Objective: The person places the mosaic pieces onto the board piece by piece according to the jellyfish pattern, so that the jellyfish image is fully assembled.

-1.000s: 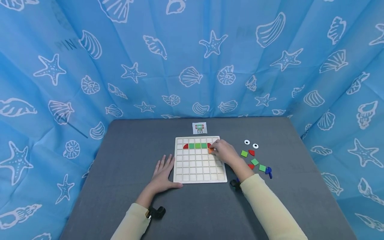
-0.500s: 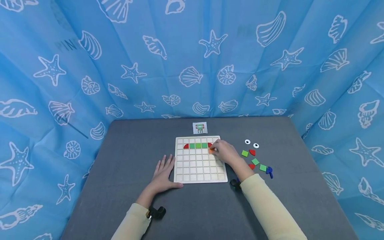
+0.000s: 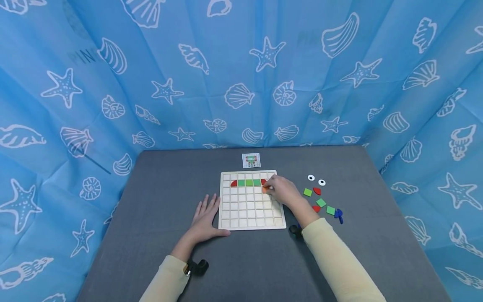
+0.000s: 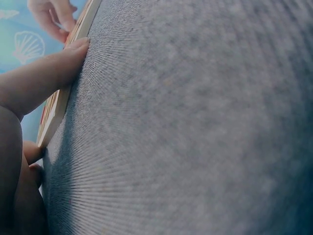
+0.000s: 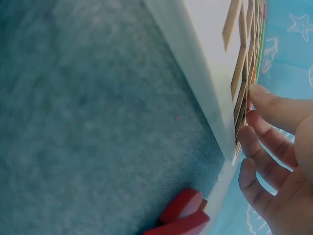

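Observation:
In the head view my right hand [image 3: 284, 192] pinches a small orange tile [image 3: 265, 190] at the right side of the pale wooden grid board [image 3: 252, 229]. Just behind that tile is a red rounded piece [image 3: 263, 182], partly covered by my fingers. Along the same row sit several green square tiles [image 3: 249, 183], with another red rounded piece [image 3: 234, 183] at the left end. My left hand [image 3: 201, 224] lies with fingers spread against the board's left edge; in the left wrist view its thumb [image 4: 73, 54] touches the board's side [image 4: 57, 110].
Right of the board lie two white rings [image 3: 316, 180], loose green squares [image 3: 320, 203], red pieces [image 3: 317, 191] and blue pieces [image 3: 338, 214]. A small printed picture card [image 3: 251, 160] lies behind the board. A blue seashell-patterned curtain [image 3: 239, 96] borders the grey table [image 3: 173, 176].

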The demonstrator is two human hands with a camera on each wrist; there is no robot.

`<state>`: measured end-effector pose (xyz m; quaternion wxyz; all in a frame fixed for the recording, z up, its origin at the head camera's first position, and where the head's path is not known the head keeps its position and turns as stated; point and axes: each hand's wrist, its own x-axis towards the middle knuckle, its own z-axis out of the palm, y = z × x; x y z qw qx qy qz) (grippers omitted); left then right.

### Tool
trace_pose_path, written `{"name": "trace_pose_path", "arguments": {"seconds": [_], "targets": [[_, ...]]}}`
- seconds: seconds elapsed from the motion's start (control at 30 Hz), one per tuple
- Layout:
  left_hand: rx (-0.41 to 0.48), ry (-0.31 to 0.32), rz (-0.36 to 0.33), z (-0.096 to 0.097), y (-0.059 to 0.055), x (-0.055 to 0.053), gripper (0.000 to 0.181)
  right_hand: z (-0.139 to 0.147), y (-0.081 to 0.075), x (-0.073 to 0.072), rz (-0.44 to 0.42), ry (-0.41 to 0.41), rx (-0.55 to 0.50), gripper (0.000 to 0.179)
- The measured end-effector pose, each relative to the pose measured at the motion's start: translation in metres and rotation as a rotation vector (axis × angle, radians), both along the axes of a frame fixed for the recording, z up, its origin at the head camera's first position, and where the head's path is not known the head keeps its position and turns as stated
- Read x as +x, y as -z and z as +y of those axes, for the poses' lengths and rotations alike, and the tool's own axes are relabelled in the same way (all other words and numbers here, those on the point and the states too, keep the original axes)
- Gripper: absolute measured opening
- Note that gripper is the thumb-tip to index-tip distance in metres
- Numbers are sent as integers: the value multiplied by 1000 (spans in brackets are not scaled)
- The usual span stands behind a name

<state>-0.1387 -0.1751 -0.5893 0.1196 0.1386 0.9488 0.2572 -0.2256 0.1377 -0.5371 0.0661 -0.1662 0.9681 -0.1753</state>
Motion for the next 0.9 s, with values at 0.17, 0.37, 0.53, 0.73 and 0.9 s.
{"name": "trace_pose_path", "arguments": {"seconds": [0.17,0.37,0.53,0.73,0.9], "targets": [[-5,-2,-4,0,-1,0,133,4,-3,1,9,-18,-55,26],[-19,-2,-7,0,-2,-1,133,18,-15,8,36,10,-121,25],[-16,1,-13,1,-2,-1,133,35,-22,18,70,44,-137,26],[-19,0,-12,2,-3,-1,133,58,-22,28,67,101,-155,27],[-12,-8,-12,2,-4,-1,134,71,-20,37,43,117,-156,26]]}}
